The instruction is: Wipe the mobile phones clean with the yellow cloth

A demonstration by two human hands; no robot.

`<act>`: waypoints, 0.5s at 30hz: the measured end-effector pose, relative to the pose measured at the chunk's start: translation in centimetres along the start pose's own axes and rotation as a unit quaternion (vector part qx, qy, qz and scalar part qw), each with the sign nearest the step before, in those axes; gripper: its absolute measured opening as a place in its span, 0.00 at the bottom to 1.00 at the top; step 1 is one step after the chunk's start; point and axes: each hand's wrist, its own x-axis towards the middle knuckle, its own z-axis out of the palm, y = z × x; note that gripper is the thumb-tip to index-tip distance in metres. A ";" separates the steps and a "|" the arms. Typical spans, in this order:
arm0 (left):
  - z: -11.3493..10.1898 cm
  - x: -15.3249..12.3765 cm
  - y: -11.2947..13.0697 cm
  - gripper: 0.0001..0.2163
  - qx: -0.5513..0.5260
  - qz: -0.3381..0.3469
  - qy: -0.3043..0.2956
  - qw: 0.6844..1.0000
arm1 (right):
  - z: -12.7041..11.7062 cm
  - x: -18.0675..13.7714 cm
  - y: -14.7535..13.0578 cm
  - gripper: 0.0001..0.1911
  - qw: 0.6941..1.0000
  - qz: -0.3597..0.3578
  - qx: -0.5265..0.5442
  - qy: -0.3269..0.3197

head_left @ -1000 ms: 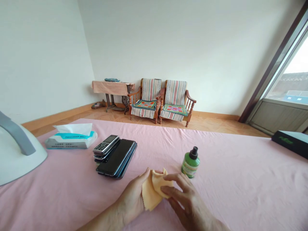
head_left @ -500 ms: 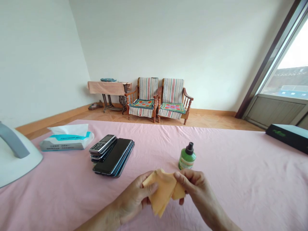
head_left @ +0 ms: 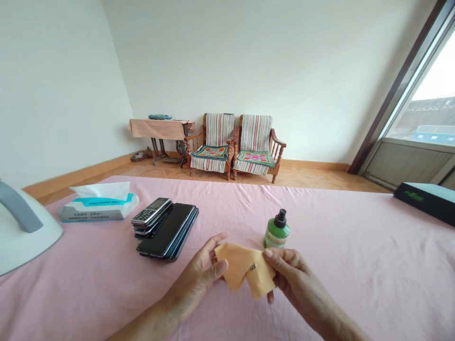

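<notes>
A small yellow cleaning cloth [head_left: 236, 265] with dark print near its middle is held up between my hands, its lower edge hanging in two flaps. My left hand [head_left: 199, 272] has its thumb over the cloth's left side, with the fingers behind and one fingertip sticking up past the edge. The upper right corner is pinched between thumb and fingers of my right hand [head_left: 291, 270]. Just beyond that hand stands a green bottle [head_left: 277, 231] with a black nozzle top, upright, its base partly hidden by the hand.
Left of my hands are a stack of smartphones [head_left: 168, 232] and a stack of keypad phones [head_left: 152, 211]. Farther left are a tissue pack [head_left: 97, 203] and a white object with a grey handle [head_left: 24, 227]. A black box [head_left: 426, 201] sits at right on the pink bedsheet [head_left: 337, 237].
The cloth has been spread wider, and its printed mark now shows. My left hand's fingers have opened out somewhat, while the bottle and phones stay where they were.
</notes>
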 end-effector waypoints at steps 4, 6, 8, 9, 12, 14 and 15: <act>0.5 -0.7 -0.4 0.43 0.104 0.008 -0.056 0.993 | 0.0 0.2 0.2 0.17 0.999 0.004 0.041 0.004; 0.7 -1.0 -0.7 0.34 0.199 0.059 -0.028 0.978 | 0.0 0.3 0.2 0.17 0.998 0.002 0.061 0.008; 0.9 -1.1 -0.8 0.23 0.290 0.132 0.019 0.948 | 0.0 0.4 0.3 0.17 0.997 0.007 0.077 0.006; 1.0 -1.1 -0.8 0.18 0.318 0.162 0.036 0.934 | 0.0 0.4 0.3 0.17 0.997 0.010 0.081 0.004; 1.1 -0.9 -0.4 0.07 0.319 0.187 0.042 0.928 | -0.1 0.3 0.2 0.17 0.997 0.014 0.077 0.006; 1.2 -0.8 0.1 0.08 0.288 0.173 0.024 0.941 | -0.3 0.2 0.2 0.16 0.998 0.011 0.062 0.018; 1.2 -0.8 0.3 0.10 0.280 0.165 0.020 0.945 | -0.4 0.2 0.2 0.16 0.998 0.009 0.052 0.023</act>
